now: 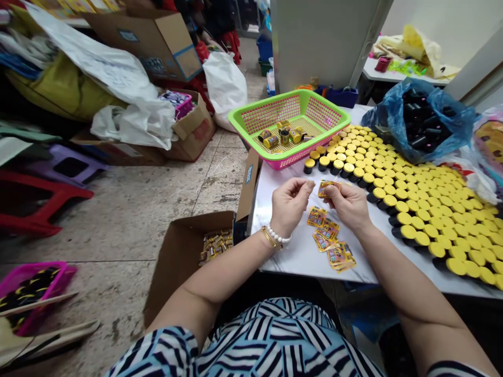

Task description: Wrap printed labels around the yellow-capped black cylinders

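My right hand (350, 205) pinches a small yellow printed label (326, 188) between thumb and fingers. Close to its left, my left hand (290, 203) is closed with thumb and forefinger pressed together; whether anything thin is between them I cannot make out. Under both hands, several loose labels (329, 229) with the same colourful print lie overlapping on the white marbled table (283, 256). To the right stand many black containers with round yellow caps (390, 201), packed in rows. Beyond my hands, a green and pink basket (251, 116) holds several label-wrapped containers (284, 137).
An open cardboard box (168, 262) of wrapped containers sits on the floor at the table's left edge. A blue plastic bag (387, 118) of black pieces stands behind the capped rows. Stools (43, 193), a pink basket (65, 283) and white sacks (223, 78) are to the left.
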`<state>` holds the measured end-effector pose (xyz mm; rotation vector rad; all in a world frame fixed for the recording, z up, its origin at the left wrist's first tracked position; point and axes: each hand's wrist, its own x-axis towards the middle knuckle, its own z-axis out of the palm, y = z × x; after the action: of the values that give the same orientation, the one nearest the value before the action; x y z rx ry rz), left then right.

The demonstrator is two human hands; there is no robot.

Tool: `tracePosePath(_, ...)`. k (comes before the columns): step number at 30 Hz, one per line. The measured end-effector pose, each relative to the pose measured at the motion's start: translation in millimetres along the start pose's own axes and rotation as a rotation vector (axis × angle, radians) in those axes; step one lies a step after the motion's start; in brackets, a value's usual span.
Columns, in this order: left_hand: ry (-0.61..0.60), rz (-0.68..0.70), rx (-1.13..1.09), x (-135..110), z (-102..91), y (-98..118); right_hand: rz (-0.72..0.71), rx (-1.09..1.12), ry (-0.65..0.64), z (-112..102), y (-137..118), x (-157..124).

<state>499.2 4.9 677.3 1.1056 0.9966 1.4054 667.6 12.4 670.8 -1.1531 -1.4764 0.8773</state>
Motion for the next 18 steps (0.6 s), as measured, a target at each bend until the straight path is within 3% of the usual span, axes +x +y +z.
tracePosePath(8, -0.059, -0.054, 0.019, 1.7, -2.0, 6.0, -0.283, -0.272, -0.088, 1.2, 2.5, 0.8)
tracePosePath(12, -0.071, -0.162, -0.010, 9.5, -6.9, 4.9, -0.349, -0.428, -0.155, 4.6, 7.7, 1.7)
tracePosePath(15, -0.088, -0.202, -0.035, 16.4, -11.0, 2.1, -0.382, -0.554, -0.185, -5.4, 4.9, 4.7)
tracePosePath(18, -0.093, -0.252, -0.078, 24.6, -15.7, -4.1, -0.354, -0.839, -0.062, -28.1, -1.7, 11.2)
